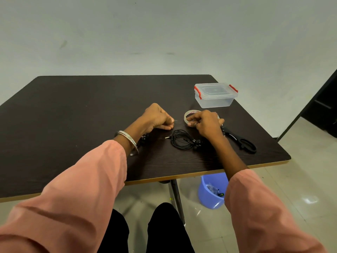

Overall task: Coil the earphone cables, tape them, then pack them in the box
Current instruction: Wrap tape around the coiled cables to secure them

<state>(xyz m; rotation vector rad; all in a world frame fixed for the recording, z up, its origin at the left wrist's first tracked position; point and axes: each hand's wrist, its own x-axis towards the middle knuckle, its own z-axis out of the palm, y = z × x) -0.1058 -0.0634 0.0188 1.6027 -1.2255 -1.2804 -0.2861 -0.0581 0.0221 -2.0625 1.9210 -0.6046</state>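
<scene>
A coiled black earphone cable (182, 139) lies on the dark table (82, 115), its plug pointing left. A second black earphone (144, 137) peeks out from under my left wrist. My right hand (206, 123) grips the clear tape roll (187, 114) just beyond the coil. My left hand (158, 117) is closed, pinching what looks like the tape's free end drawn out to the left of the roll. The clear plastic box (216, 95) with red latches stands lidded at the back right.
Black scissors (238, 141) lie on the table just right of my right hand. Below the table's front edge stands a blue bin (211, 194) on the tiled floor, beside the table leg (176, 198). The table's right edge is near the box.
</scene>
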